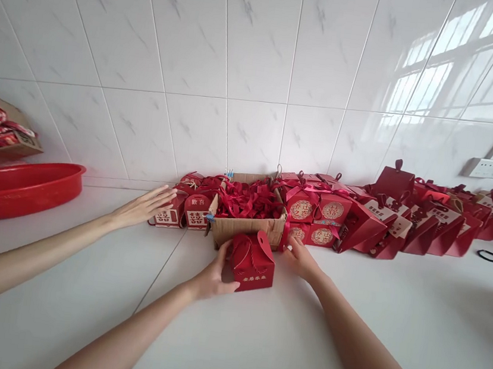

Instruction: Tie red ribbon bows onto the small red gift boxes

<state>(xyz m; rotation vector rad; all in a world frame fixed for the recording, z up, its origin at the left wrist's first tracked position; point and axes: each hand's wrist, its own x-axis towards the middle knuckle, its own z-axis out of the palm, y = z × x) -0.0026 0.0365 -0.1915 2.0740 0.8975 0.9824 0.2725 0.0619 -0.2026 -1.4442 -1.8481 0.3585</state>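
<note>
A small red gift box [254, 271] with gold characters, a looped top and a thin red cord stands on the white counter. My left hand [212, 276] is closed around its left side, thumb low at the front. To the right of the box, apart from it, my right hand [302, 260] has loosely bent fingers with a gap between them. Those fingertips are beside a red ribbon [285, 236] at the carton's right corner. Directly behind the box is an open cardboard carton [245, 231] filled with red ribbons [251, 200].
Another person's hand [143, 205] reaches from the left toward red boxes [197, 213]. Stacked ribboned boxes [315, 211] and a long row of red bags [421, 227] line the tiled wall. A red basin [21, 193] and a carton of packets [2, 127] are at left.
</note>
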